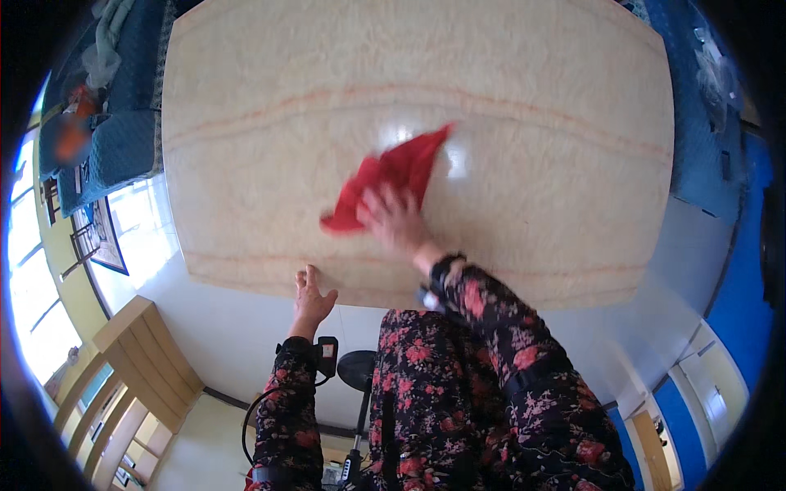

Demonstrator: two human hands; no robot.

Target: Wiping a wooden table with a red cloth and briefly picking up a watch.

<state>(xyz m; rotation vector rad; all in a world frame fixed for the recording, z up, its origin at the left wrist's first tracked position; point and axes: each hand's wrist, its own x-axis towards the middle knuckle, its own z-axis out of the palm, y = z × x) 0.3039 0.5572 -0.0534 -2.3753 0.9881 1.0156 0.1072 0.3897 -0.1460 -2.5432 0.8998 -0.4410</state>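
head fisheye | worn overhead | facing down | near table (540,192)

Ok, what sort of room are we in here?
Probably a living room in a home: blue-green sofas stand either side of the large pale table, with a light wooden shelf unit at lower left.

The right hand (395,219) reaches forward, palm down; the left hand (311,303) sits farther back, thumb (329,296) splayed.
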